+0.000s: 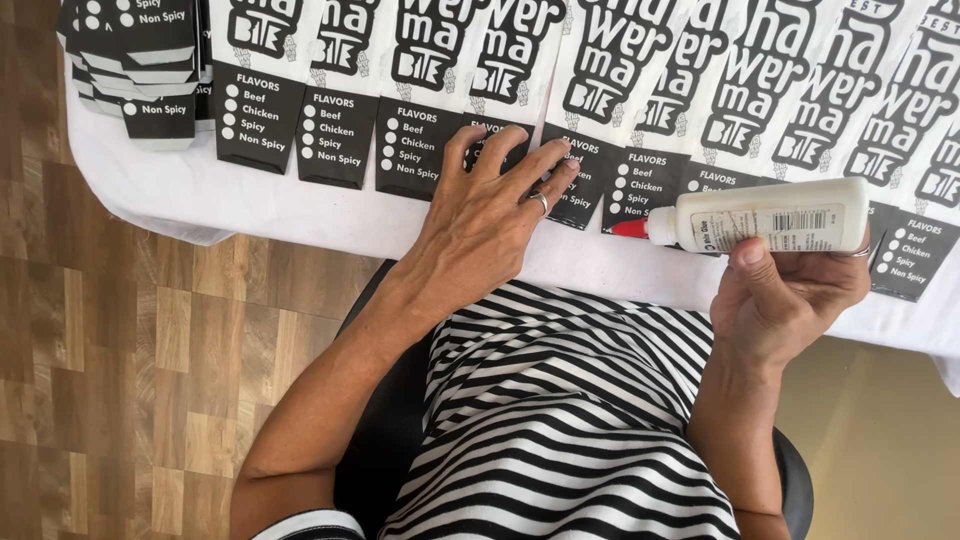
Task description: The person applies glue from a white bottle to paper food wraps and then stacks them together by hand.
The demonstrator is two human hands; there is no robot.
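1. Left hand [487, 215] – lies flat, palm down, fingers spread and nearly straight, pressing on the lower edge of one black-and-white printed paper sleeve [497, 95] in the row. Nothing is gripped; it only bears down. A ring [540, 202] shows on one finger.

2. Right hand [790, 290] – closed around a white glue bottle [765, 215], thumb on the near side, the other fingers wrapped behind and mostly hidden. The bottle lies almost level, its red nozzle tip [630, 228] pointing toward the left hand and hovering just above the bottom flap of a neighbouring sleeve; whether the tip touches the paper cannot be told.

3. Row of sleeves – laid side by side and overlapping across the table, each with a white upper part carrying bold black lettering and a black lower flap with a short list of dots and words. The pressed sleeve sits near the middle of the row, the glue bottle just to its right.

4. Stack of like sleeves [140, 60] – piled at the far left of the table, well apart from both hands.

5. White table covering [300, 215] – under all the paper, its edge hanging toward the person.

6. Below the hands – a black-and-white striped garment [560, 420], a dark chair seat [385, 430], and wood-pattern floor [130, 350] on the left.
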